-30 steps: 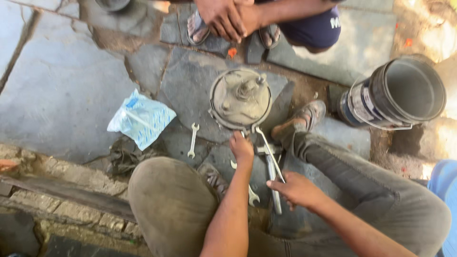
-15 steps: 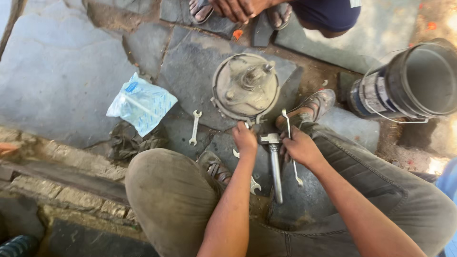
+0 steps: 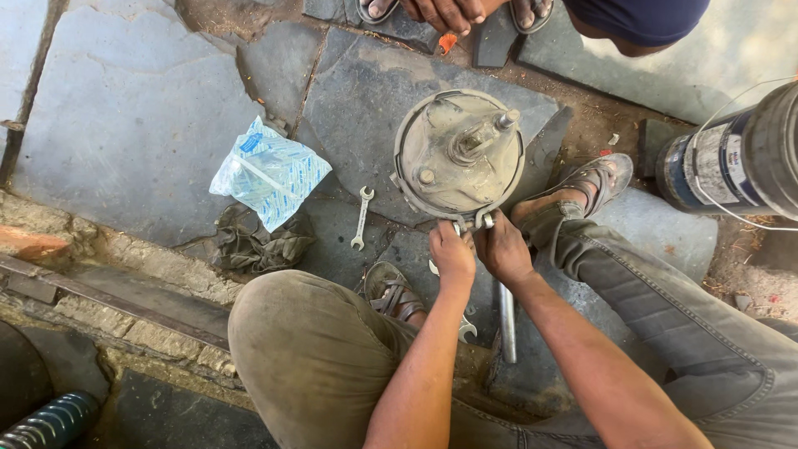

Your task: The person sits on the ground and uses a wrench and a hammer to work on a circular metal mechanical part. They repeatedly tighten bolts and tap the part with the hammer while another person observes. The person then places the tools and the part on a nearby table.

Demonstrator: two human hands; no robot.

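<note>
The round metal housing sits upright on the stone floor, directly ahead of the person's knees, with a short shaft rising from its centre. Both hands meet at the near rim of the housing, side by side and touching each other.

The left hand is curled, fingers pressed together around a small fitting at the rim; what exactly it pinches cannot be told. The right hand is likewise closed at the same fitting, just beside the left hand. Below the hands, a long metal bar lies on the floor between the person's legs; whether the right hand grips its upper end cannot be told.

A small open-ended wrench lies on the floor to the left of the housing, clear of both hands. A second wrench shows partly under the left forearm. A clear plastic bag with blue print rests further left, above a crumpled dark rag. A large dark cylinder lies on its side at the right edge. Another person's hand shows at the top edge
</note>
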